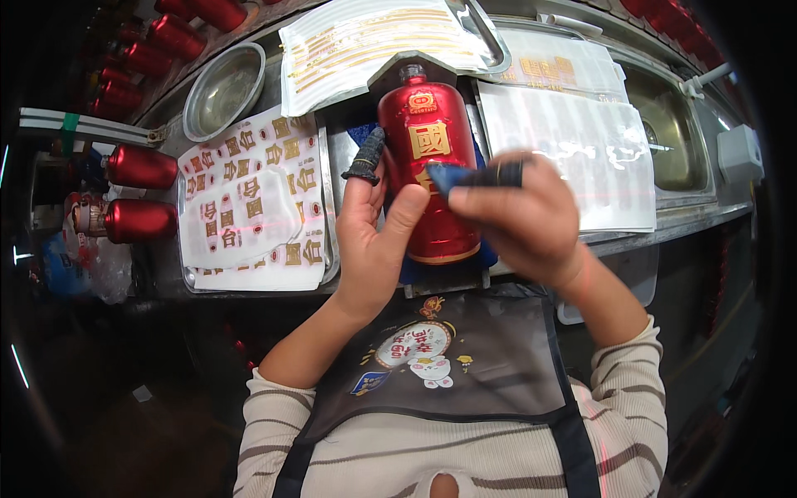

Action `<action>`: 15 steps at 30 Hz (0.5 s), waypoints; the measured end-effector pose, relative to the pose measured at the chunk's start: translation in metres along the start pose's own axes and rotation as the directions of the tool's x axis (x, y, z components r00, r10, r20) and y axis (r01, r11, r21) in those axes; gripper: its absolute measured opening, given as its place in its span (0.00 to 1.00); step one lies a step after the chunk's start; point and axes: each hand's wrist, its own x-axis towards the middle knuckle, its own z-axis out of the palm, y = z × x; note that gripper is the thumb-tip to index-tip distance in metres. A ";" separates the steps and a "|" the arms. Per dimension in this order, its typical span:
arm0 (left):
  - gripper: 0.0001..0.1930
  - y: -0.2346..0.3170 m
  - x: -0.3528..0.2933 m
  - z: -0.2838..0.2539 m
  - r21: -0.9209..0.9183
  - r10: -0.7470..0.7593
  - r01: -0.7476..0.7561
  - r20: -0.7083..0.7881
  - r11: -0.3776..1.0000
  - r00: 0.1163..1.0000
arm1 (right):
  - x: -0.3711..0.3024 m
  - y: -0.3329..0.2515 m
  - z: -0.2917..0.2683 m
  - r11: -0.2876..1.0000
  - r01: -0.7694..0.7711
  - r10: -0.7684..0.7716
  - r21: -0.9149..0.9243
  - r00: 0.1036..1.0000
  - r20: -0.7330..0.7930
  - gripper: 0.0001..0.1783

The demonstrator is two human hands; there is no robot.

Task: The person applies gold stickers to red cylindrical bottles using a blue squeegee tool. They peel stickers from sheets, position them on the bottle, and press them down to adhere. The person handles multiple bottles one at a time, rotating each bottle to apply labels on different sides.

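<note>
At the far left edge of the steel tabletop [166, 286], two glossy red metallic bottles [139, 192] lie on their sides, one above the other, with a crumpled clear plastic bag [87, 266] just beside the lower one. Further up, a row of more red bottles [158, 37] runs along the back. Next comes a round, shallow stainless steel bowl [222, 90], and below it a flat metal tray [325, 207] carrying a white sheet of gold character decals [249, 203], some already cut out of its middle.

Your left hand [374, 236] is wrapped around the left side of the tall red bottle with gold characters on its front [427, 162], thumb pressed against the glass; one raised finger wears a dark ribbed finger cot [366, 158]. The bottle lies at the centre of the tabletop, its neck pointing away from you, resting on a blue cloth [440, 270].

Your right hand [523, 220] is closed on a small dark blue scraper [465, 176], whose tip touches the bottle's front just beside the lower gold character.

To the right, white sheets of transfer paper [573, 149] lie stacked beside a steel sink basin [668, 133]. Another sheet with gold strips [374, 41] lies behind the bottle. Your dark apron with a cartoon print [448, 357] fills the lower middle.
</note>
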 end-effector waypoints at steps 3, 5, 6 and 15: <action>0.31 -0.009 0.001 0.001 0.081 0.041 -0.036 -0.064 0.996 0.997 | -0.028 -0.027 -0.006 0.925 -0.274 0.259 0.264 0.961 0.092 0.19; 0.30 -0.010 0.001 -0.001 0.120 0.058 -0.048 -0.078 0.992 0.995 | -0.022 -0.019 0.002 0.839 -0.432 0.460 0.331 0.888 -0.006 0.15; 0.30 -0.006 0.002 0.000 0.092 0.052 -0.045 -0.075 0.995 0.996 | -0.017 -0.013 0.008 0.734 -0.539 0.595 0.413 0.803 -0.011 0.13; 0.17 0.000 0.019 -0.029 0.767 0.398 -0.539 0.399 0.349 0.826 | -0.035 0.019 0.013 0.426 -0.694 0.847 0.580 0.531 0.012 0.11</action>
